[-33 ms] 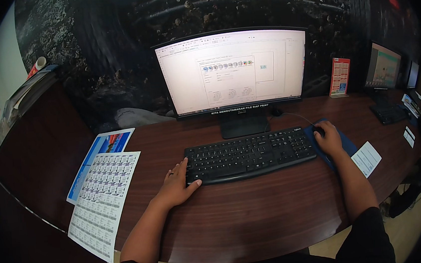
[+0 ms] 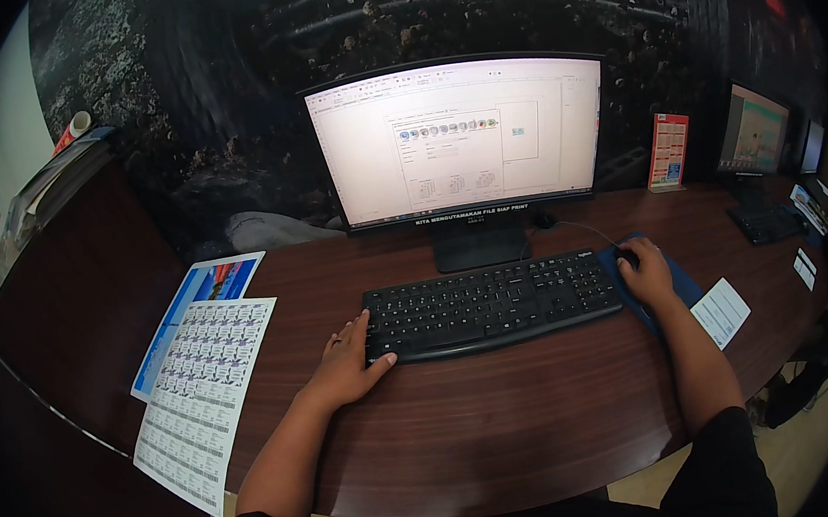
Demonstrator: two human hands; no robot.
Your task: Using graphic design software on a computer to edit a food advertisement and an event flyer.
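Note:
My left hand rests at the left end of a black keyboard, fingers stretched along its edge and the thumb apart at its lower corner. It holds nothing. My right hand lies over a black computer mouse, which it partly covers, on a dark blue mouse pad. Beyond the keyboard stands a monitor, its screen lit with a drawing program and a dialog box with a row of small icons. The mouse cable runs back toward the monitor's stand.
On the left, a printed sheet overlaps a blue printed sheet on the brown desk. A white card lies beside my right forearm. A red desk calendar and a second monitor stand at the right.

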